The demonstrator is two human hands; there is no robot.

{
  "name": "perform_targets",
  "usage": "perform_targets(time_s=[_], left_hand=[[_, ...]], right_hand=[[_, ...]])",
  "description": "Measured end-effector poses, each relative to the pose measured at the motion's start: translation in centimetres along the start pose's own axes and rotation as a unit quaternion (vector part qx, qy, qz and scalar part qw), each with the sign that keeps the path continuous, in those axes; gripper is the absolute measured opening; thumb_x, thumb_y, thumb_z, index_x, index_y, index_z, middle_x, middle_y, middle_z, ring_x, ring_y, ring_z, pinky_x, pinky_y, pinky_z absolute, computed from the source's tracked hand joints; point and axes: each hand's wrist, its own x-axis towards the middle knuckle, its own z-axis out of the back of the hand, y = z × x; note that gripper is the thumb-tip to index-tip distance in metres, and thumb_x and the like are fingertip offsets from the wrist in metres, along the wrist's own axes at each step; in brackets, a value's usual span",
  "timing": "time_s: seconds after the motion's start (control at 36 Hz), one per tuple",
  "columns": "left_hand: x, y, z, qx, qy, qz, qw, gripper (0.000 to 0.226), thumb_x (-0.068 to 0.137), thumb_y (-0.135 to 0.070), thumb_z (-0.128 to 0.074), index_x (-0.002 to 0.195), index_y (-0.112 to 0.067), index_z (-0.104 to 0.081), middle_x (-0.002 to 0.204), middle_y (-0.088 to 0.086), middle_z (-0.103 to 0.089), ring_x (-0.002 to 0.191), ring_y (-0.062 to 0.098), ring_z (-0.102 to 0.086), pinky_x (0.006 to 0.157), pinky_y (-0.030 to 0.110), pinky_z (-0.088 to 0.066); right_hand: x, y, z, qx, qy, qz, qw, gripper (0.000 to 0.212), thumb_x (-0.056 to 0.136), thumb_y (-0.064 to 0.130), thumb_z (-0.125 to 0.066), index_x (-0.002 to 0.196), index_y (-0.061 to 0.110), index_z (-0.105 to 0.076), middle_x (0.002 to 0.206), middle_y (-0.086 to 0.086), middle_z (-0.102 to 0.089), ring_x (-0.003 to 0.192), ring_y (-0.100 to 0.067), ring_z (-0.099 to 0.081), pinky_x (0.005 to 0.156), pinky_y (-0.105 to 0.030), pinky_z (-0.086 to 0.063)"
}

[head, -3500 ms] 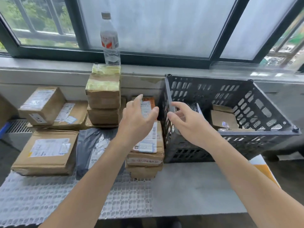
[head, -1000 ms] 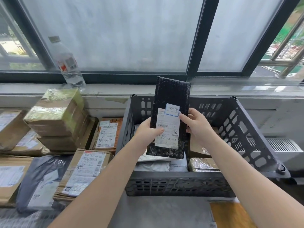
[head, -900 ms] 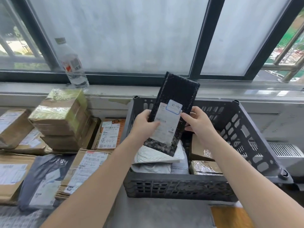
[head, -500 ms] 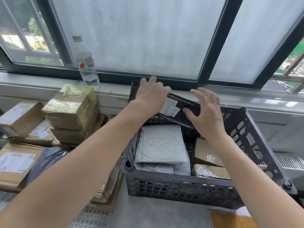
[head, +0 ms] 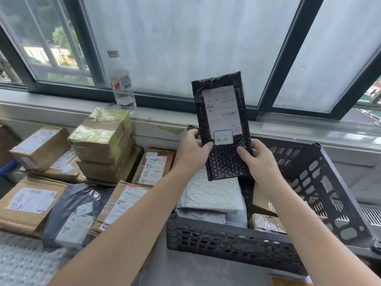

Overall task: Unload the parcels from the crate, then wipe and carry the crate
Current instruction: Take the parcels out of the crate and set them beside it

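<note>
A dark grey slatted crate (head: 321,195) stands on the table at the right. Both hands hold a black bubble-wrap parcel (head: 223,159) upright above it, its white label facing me. My left hand (head: 190,149) grips the parcel's left edge, thumb on the front. My right hand (head: 258,159) grips the lower right edge the same way. Inside the crate lie a white bubble mailer (head: 212,195), grey bags under it and taped brown boxes (head: 266,222) at the right.
Unloaded cardboard parcels (head: 28,205) and a dark poly bag (head: 72,211) cover the table to the left. A taped stack of boxes (head: 103,141) stands by the sill. A water bottle (head: 121,83) is on the window sill. White mesh matting (head: 22,263) lies at front left.
The black parcel was turned end over end above the crate; its small blue-edged sticker is now at the label's bottom. Both hands shifted their grip and hold it upright again.
</note>
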Motion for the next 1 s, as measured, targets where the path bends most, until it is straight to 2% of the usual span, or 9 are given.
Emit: perform_targets(time_s=[0.06,0.11,0.19,0.25,0.33,0.44,0.67,0.92,1.0], left_hand=[[-0.3,0.7,0.2,-0.036,0.008,0.012,0.999,0.029,0.094,-0.014,-0.063,0.121,-0.019,-0.053,0.098,0.001,-0.067,0.09,0.017,-0.066,0.073,0.025,-0.054],[-0.8,1.2,0.5,-0.076,0.01,0.01,0.997,0.028,0.095,-0.01,-0.061,0.121,-0.019,-0.055,0.103,0.005,-0.069,0.091,0.016,-0.067,0.069,0.02,-0.053],[-1.3,1.4,1.6,-0.109,0.002,0.002,0.994,0.026,0.096,-0.007,-0.059,0.113,-0.026,-0.054,0.098,-0.001,-0.069,0.081,0.002,-0.067,0.066,0.015,-0.054],[-1.7,1.5,2.5,-0.105,-0.007,-0.006,0.994,0.027,0.096,-0.007,-0.059,0.107,-0.031,-0.053,0.096,-0.006,-0.068,0.082,-0.001,-0.066,0.07,0.017,-0.055],[-2.2,1.8,3.8,-0.09,-0.019,-0.014,0.996,0.028,0.096,-0.008,-0.058,0.114,-0.03,-0.054,0.113,-0.001,-0.068,0.104,0.015,-0.064,0.087,0.032,-0.055],[-3.1,1.9,5.9,-0.093,-0.03,-0.011,0.995,0.032,0.098,-0.007,-0.055,0.117,-0.032,-0.053,0.116,0.002,-0.068,0.106,0.018,-0.064,0.089,0.035,-0.055],[-4.6,3.5,10.9,-0.079,-0.057,0.001,0.995,0.034,0.099,-0.009,-0.053,0.107,-0.042,-0.055,0.109,-0.009,-0.068,0.106,0.012,-0.063,0.095,0.04,-0.053],[-5.6,7.6,17.6,-0.115,-0.01,0.014,0.993,0.029,0.099,-0.016,-0.054,0.127,-0.025,-0.055,0.116,-0.006,-0.067,0.108,0.012,-0.063,0.095,0.04,-0.053],[-5.7,9.5,20.2,-0.109,0.025,0.019,0.994,0.023,0.098,-0.018,-0.057,0.121,-0.023,-0.057,0.111,-0.006,-0.068,0.104,0.012,-0.065,0.092,0.038,-0.054]], right_hand=[[-0.1,0.2,-0.6,0.008,0.01,-0.004,1.0,0.012,0.097,0.019,-0.06,0.108,0.019,-0.061,0.099,0.002,-0.071,0.091,-0.01,-0.068,0.07,-0.018,-0.054],[-0.3,0.6,-1.3,0.013,0.019,-0.01,1.0,0.012,0.097,0.019,-0.06,0.109,0.019,-0.061,0.098,0.003,-0.071,0.089,-0.008,-0.068,0.066,-0.015,-0.053],[-0.7,1.1,-2.2,0.022,0.038,-0.017,0.999,0.011,0.097,0.02,-0.06,0.108,0.02,-0.061,0.098,0.003,-0.071,0.089,-0.006,-0.068,0.072,-0.02,-0.057],[-0.8,1.5,-2.8,0.029,0.054,-0.023,0.998,0.009,0.096,0.022,-0.061,0.106,0.021,-0.062,0.099,0.002,-0.072,0.092,-0.011,-0.069,0.077,-0.027,-0.057],[-0.6,2.2,-3.9,0.046,0.07,-0.037,0.996,0.01,0.095,0.026,-0.063,0.104,0.023,-0.062,0.099,0.001,-0.073,0.094,-0.015,-0.07,0.083,-0.036,-0.057],[-0.4,3.4,-5.9,0.073,0.093,-0.041,0.992,0.018,0.093,0.029,-0.065,0.109,0.024,-0.061,0.103,0.001,-0.072,0.098,-0.016,-0.069,0.09,-0.043,-0.055],[-1.9,5.5,-12.2,0.109,0.112,-0.019,0.988,0.019,0.091,0.021,-0.068,0.107,0.031,-0.063,0.105,0.009,-0.073,0.099,-0.012,-0.068,0.092,-0.038,-0.054],[-5.4,7.9,-19.4,0.098,0.043,-0.027,0.994,0.018,0.09,0.014,-0.068,0.104,0.025,-0.065,0.102,0.006,-0.073,0.096,-0.014,-0.069,0.083,-0.033,-0.056],[-7.3,8.1,-21.7,0.092,0.015,-0.027,0.995,0.019,0.091,0.014,-0.067,0.107,0.022,-0.064,0.102,0.006,-0.072,0.091,-0.007,-0.069,0.073,-0.022,-0.055]])
